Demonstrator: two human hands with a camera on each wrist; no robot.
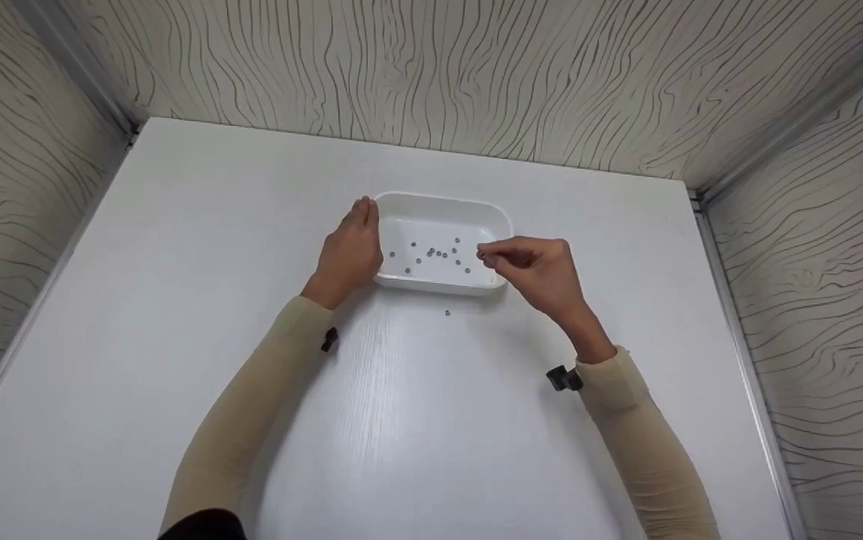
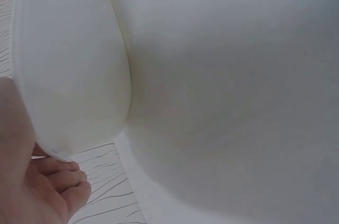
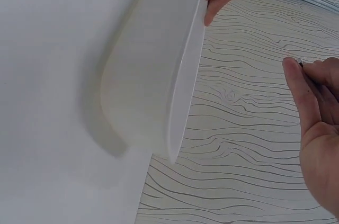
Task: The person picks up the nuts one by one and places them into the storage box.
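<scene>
A white rectangular tray (image 1: 442,286) sits on the table, with several small metal nuts (image 1: 457,240) scattered over its floor. My left hand (image 1: 351,249) holds the tray's left end at the rim; in the left wrist view its fingers (image 2: 67,181) bend in by the tray's corner. Over the tray's right end, my right hand (image 1: 540,271) pinches a small metal nut (image 3: 300,62) between thumb and fingertips, most of it hidden by them. One loose nut (image 1: 447,313) lies on the table just in front of the tray.
The white table (image 1: 371,420) extends around the tray on all sides. Behind it and at both sides stand panels (image 1: 401,67) with a wood-grain line pattern, joined by grey metal corner posts (image 1: 798,105).
</scene>
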